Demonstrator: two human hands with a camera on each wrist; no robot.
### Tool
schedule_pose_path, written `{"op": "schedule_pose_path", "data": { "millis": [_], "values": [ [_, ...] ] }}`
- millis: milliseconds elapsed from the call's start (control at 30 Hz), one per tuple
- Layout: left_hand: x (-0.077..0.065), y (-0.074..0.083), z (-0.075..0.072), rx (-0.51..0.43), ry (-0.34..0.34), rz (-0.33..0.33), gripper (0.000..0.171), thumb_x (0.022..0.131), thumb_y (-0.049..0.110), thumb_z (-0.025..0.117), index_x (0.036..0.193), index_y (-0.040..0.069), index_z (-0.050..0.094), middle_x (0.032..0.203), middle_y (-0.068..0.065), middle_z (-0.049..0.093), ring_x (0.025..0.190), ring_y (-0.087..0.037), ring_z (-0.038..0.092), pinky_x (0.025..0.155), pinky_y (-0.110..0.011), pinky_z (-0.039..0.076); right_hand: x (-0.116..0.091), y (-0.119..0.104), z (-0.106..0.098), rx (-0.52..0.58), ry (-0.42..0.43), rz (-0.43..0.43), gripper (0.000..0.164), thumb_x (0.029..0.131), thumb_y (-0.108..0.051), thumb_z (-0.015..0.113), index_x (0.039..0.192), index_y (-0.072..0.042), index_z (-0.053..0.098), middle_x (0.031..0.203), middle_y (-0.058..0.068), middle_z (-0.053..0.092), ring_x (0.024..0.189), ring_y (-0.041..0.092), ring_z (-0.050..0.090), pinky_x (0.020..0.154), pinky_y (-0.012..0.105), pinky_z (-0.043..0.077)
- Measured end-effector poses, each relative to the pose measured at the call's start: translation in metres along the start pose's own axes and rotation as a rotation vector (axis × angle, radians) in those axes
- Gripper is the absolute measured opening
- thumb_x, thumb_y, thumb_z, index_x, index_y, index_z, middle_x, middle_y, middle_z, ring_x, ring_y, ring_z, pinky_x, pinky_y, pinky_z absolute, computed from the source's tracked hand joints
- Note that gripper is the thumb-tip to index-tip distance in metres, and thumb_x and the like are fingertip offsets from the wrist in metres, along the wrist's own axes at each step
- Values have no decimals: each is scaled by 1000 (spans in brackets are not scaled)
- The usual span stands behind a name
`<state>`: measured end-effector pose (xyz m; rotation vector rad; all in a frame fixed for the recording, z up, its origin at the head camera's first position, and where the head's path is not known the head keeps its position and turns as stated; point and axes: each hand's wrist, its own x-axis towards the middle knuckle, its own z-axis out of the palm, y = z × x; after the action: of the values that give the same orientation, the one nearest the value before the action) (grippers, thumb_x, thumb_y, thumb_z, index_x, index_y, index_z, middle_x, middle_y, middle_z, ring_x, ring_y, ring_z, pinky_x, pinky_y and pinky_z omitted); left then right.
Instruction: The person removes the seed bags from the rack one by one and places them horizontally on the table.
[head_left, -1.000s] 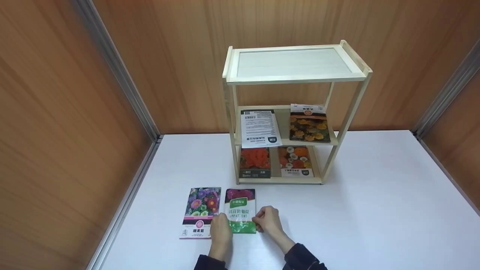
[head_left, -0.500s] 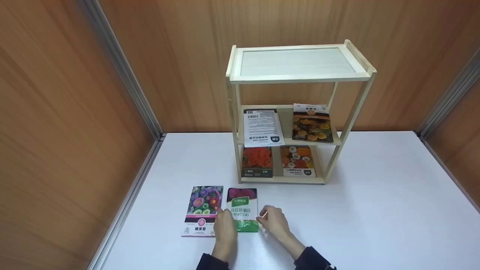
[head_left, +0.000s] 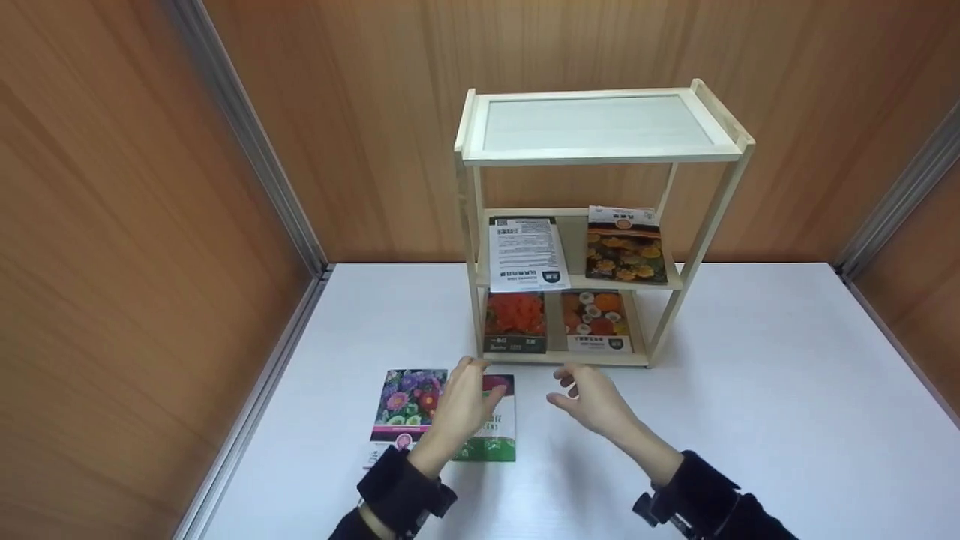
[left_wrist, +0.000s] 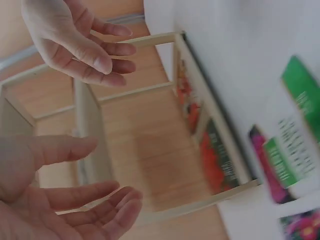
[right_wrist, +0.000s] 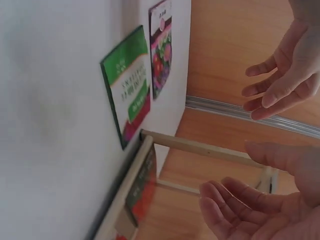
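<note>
My left hand [head_left: 461, 405] is raised above the table, partly covering a green-and-white seed packet [head_left: 496, 442]; its fingers are relaxed and hold nothing. To the right, my right hand [head_left: 596, 401] hovers apart from the packets, fingers loosely bent around empty air. In the left wrist view, the left hand [left_wrist: 75, 195] and the right hand [left_wrist: 80, 45] face each other across a gap. A purple flower seed packet [head_left: 409, 397] lies left of the green one, its lower part hidden by the left sleeve. Both packets lie flat on the table.
A pale wooden shelf rack [head_left: 600, 157] stands at the back. Its middle tier bears a white text-side packet [head_left: 529, 255] and a yellow flower packet [head_left: 626, 247]. On the bottom tier lie a red flower packet [head_left: 515, 322] and an orange-and-white flower packet [head_left: 598, 322]. Wood-grain walls surround the table.
Both hands have lifted off the table beside the green packet and moved forward toward the rack, the right one also moving rightward. The two packets stay on the table side by side.
</note>
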<state>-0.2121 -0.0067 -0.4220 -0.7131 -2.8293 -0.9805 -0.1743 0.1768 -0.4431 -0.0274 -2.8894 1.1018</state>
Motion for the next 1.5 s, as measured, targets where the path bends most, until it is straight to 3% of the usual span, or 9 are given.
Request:
{"op": "schedule_pose_path", "data": {
  "millis": [133,300,433,667,967,1067,1300,1400,1500],
  "values": [
    [20,22,-27,11,-75,8,44,79,11,65,114,-11,50,109,-23,52,101,-33,51,84,-38,45,8,-13,-33,-51,11,-33,31,76,-10,68,104,1,59,95,12,60,82,23,58,68,30,50],
    [46,43,-47,117,-47,120,39,78,10,66,107,-13,53,99,-22,54,93,-32,54,78,-37,46,25,-30,-71,-139,30,-124,29,77,-9,67,101,5,58,92,15,60,83,26,57,68,33,50],
    [71,58,-54,174,-48,124,31,78,11,66,98,-11,57,95,-21,55,90,-32,54,77,-38,45,46,-43,-93,-198,33,-124,35,79,-12,66,104,9,56,93,20,59,85,29,56,70,37,48],
    [116,76,-53,212,-142,-46,26,78,16,64,92,-6,63,106,-21,54,101,-29,48,87,-36,40,88,-56,-110,-195,-10,50,50,82,-19,62,116,15,45,109,28,51,94,33,51,79,41,45],
    [151,75,-44,205,-158,-234,37,76,30,61,103,4,60,111,-15,54,103,-28,47,85,-36,39,128,-43,-108,41,-18,169,66,84,-21,57,129,14,26,130,31,32,119,39,32,97,43,31],
    [155,71,-38,170,-138,-286,42,76,30,61,109,4,57,114,-15,52,106,-29,46,87,-36,37,142,-29,-104,93,24,176,67,82,-23,58,129,14,27,131,29,33,119,38,34,97,42,32],
    [162,66,-25,135,-98,-388,40,77,27,63,109,5,58,114,-12,51,108,-34,42,88,-40,36,298,144,-22,5,206,137,90,58,-63,67,111,7,47,103,20,52,94,34,50,75,44,44],
    [165,67,-23,97,-84,-447,35,77,26,64,106,6,59,114,-13,52,109,-34,42,87,-42,37,325,169,-7,14,184,166,93,52,-69,67,108,4,50,101,16,53,90,31,51,72,43,45],
    [170,68,-22,11,-71,-535,33,78,24,62,107,8,60,116,-15,50,110,-33,42,88,-43,36,315,149,-11,19,149,220,76,60,-59,68,105,1,53,100,14,53,87,29,51,67,39,45]
  ]
}}
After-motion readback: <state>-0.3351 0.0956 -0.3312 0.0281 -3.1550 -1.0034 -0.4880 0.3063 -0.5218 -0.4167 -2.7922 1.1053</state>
